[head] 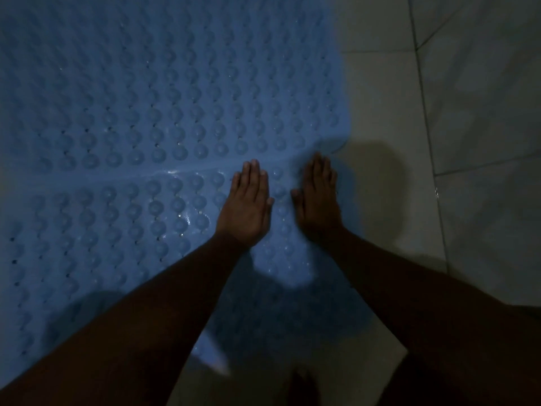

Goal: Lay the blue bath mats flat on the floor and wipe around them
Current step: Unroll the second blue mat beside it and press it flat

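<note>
Findings at this moment. The blue bath mats (146, 98) are spread over the tiled floor (468, 112), studded face up. A ridge (131, 175) runs across the blue surface. Whether it is the join of two mats or a crease in one cannot be told in this dim light.

The left hand (246, 206) lies flat, palm down, on the near side of the ridge, with its fingertips reaching the ridge. The right hand (319, 200) lies flat beside it, closer to the right end of the ridge, and is somewhat blurred. Both hands have straight fingers pressed on the mat and grasp nothing. Bare tile begins just past the right end of the ridge.

Assessment: the laying step appears largely done, as the surface on both sides of the ridge looks flat. The ridge itself stands slightly proud and carries wet glints, so the hands seem to be smoothing it down. The far and left edges fall outside the view and are unverified.

Outstanding: no cloth or wiper is visible, so the wiping around the mats is judged not yet begun.
</note>
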